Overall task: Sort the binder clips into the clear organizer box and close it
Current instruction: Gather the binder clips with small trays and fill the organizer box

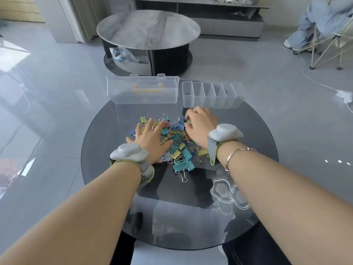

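A heap of coloured binder clips [178, 152], teal, yellow, blue and pink, lies in the middle of the round dark glass table [107, 134]. My left hand [150, 138] rests flat on the heap's left side with its fingers spread. My right hand [200, 125] is at the heap's far right, fingers curled, pinching a clip at its fingertips. Behind the heap stands the clear organizer box [142, 90] with a yellow handle, its lid open. A row of clear inner bins [212, 95] stands beside it on the right, looking empty.
A clear flower-shaped coaster [227, 192] lies on the table near my right forearm. Beyond the table stand a grey marble coffee table [149, 28] and a low cabinet. A folding chair [328, 41] with blue clothes is at the far right.
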`<move>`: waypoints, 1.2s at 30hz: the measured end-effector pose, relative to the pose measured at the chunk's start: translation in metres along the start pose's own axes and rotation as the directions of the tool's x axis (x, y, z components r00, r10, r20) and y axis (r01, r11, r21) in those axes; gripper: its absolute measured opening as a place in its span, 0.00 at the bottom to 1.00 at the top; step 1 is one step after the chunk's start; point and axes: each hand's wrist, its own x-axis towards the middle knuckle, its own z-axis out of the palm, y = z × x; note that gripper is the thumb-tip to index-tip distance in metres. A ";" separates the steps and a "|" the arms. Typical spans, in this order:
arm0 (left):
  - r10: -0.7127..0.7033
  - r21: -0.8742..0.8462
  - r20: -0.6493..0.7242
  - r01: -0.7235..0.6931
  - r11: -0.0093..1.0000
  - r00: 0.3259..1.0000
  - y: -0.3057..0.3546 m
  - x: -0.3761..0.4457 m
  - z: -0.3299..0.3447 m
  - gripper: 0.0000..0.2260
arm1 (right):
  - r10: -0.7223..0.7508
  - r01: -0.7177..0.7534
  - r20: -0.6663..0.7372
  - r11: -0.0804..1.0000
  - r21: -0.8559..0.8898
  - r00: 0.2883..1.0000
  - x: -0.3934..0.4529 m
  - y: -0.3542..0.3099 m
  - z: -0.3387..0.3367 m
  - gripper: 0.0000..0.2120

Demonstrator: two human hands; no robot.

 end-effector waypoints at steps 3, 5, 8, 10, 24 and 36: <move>0.012 0.030 0.012 -0.013 0.999 1.000 0.002 -0.002 -0.001 0.28 | 0.012 -0.016 -0.045 0.997 -0.070 0.999 0.015 0.002 -0.003 0.12; 0.012 0.011 -0.002 -0.012 1.000 1.000 0.001 0.000 -0.001 0.27 | 0.032 -0.032 -0.001 0.988 -0.148 0.999 0.030 0.002 -0.008 0.14; 0.022 0.015 -0.005 -0.022 1.000 1.000 0.001 0.000 -0.003 0.27 | 0.106 -0.073 0.150 0.975 -0.211 0.983 0.044 0.002 -0.010 0.16; 0.033 0.019 0.004 -0.033 0.999 0.999 0.001 -0.002 -0.007 0.27 | 0.142 -0.091 0.229 0.972 -0.217 0.963 0.053 0.001 -0.011 0.18; 0.082 0.016 0.032 -0.083 0.996 0.996 -0.014 0.003 -0.007 0.29 | 0.164 -0.102 0.300 0.972 -0.212 0.940 0.085 -0.019 -0.014 0.15; 0.028 -0.055 0.012 -0.027 0.998 1.000 -0.018 -0.003 -0.020 0.38 | 0.146 -0.177 0.249 0.978 0.107 0.957 0.058 -0.031 -0.050 0.15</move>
